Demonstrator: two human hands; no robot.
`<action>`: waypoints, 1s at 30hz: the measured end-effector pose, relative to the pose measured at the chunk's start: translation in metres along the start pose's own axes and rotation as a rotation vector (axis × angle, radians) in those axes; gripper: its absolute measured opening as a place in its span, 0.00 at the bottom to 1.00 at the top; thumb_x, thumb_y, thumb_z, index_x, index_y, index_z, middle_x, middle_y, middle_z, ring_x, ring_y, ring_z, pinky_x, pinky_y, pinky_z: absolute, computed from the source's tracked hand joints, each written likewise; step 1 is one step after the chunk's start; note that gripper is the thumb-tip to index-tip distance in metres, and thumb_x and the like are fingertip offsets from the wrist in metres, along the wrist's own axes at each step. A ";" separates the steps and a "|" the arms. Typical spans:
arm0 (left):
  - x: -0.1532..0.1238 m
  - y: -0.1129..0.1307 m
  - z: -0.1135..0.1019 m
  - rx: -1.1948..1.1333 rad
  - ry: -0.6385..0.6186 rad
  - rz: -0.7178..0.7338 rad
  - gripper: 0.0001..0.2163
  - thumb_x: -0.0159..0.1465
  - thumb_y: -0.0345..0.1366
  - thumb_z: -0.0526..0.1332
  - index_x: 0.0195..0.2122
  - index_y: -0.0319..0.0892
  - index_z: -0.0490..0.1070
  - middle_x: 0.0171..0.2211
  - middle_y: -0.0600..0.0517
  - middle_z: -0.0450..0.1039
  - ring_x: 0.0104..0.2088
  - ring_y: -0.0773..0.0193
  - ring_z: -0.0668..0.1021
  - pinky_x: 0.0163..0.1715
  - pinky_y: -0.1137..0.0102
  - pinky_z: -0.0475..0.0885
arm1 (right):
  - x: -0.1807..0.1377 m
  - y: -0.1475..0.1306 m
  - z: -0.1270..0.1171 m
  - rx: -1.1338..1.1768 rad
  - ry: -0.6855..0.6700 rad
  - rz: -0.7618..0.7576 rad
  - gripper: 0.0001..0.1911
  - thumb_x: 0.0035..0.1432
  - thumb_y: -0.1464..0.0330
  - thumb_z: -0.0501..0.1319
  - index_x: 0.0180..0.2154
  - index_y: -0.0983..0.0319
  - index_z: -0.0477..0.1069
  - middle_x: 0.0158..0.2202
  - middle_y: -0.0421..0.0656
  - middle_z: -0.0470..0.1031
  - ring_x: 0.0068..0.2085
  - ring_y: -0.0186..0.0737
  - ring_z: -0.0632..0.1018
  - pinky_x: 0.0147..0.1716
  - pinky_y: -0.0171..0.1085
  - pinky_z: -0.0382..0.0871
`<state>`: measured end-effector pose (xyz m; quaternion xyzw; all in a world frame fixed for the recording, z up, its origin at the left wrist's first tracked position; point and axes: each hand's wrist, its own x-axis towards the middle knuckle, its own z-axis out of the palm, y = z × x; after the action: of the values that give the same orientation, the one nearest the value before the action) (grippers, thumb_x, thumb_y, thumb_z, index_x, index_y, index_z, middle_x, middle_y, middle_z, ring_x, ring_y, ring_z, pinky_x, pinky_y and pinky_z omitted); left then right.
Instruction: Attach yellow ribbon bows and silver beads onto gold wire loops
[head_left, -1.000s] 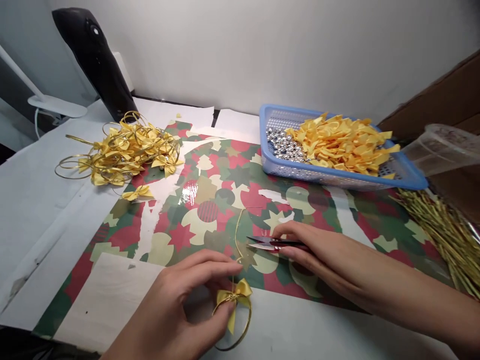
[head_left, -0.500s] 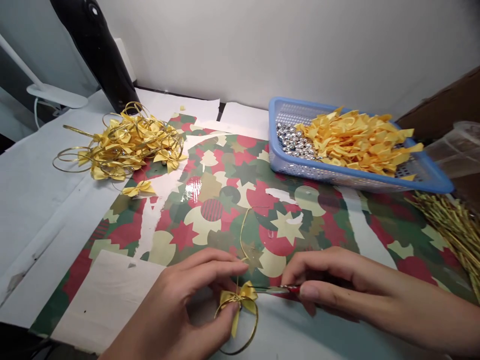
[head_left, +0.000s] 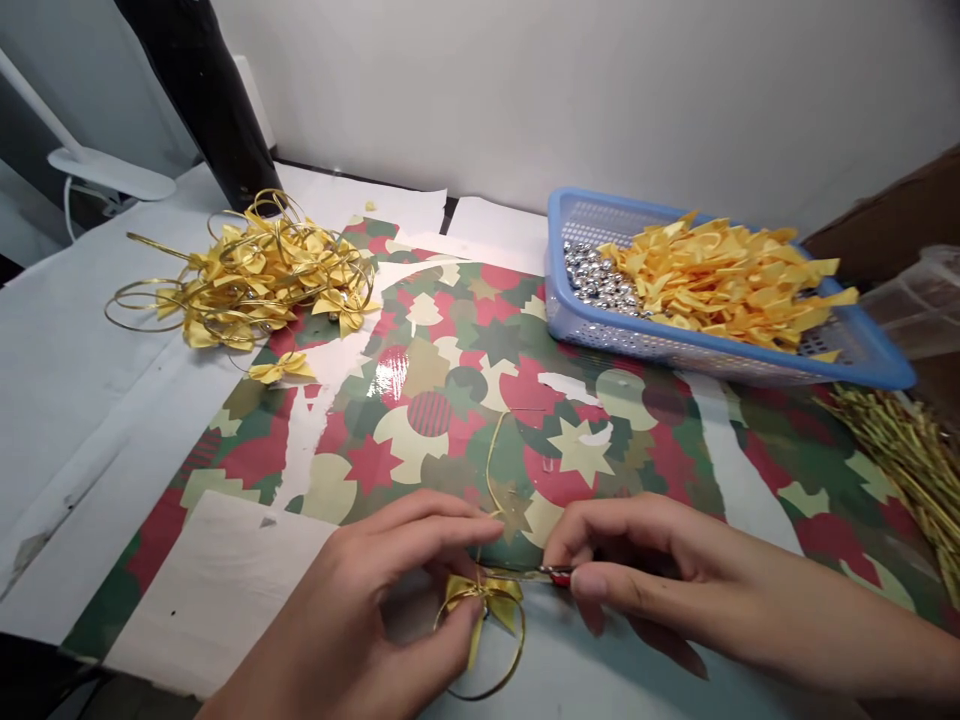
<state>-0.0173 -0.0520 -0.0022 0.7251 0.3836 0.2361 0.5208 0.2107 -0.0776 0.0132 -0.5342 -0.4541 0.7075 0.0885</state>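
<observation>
Between the thumb and fingers of my left hand (head_left: 405, 590) is a yellow ribbon bow (head_left: 501, 598) with a gold cord loop (head_left: 517, 660) hanging below it. A thin gold thread (head_left: 491, 465) runs from the bow up across the patterned sheet. My right hand (head_left: 637, 570) is closed around small red-handled snips (head_left: 559, 575). Their thin blades point left and lie across the thread just above the bow. Whether the blades touch the thread I cannot tell. The handles are mostly hidden by my fingers.
At the left lies a pile of finished-looking yellow bows with gold loops (head_left: 255, 280), and one loose bow (head_left: 281, 368) nearby. A blue basket (head_left: 637, 335) holds silver beads (head_left: 596, 280) and yellow ribbon bows (head_left: 727, 285). Dried stalks (head_left: 907, 460) are at right, a black cylinder (head_left: 217, 100) behind.
My right hand has moved left, bringing the snips' blades over the thread above the bow. My left hand keeps its hold on the bow. The view has shifted slightly.
</observation>
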 end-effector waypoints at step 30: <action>0.000 -0.004 0.002 -0.023 0.000 0.008 0.20 0.54 0.18 0.59 0.44 0.47 0.75 0.42 0.55 0.78 0.40 0.67 0.80 0.36 0.82 0.75 | -0.004 0.005 0.014 0.088 0.030 0.085 0.17 0.59 0.54 0.59 0.37 0.62 0.70 0.28 0.37 0.68 0.21 0.24 0.65 0.18 0.25 0.60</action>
<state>-0.0174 -0.0523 -0.0065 0.7205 0.3781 0.2425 0.5283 0.2024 -0.0905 0.0124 -0.5592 -0.3982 0.7217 0.0888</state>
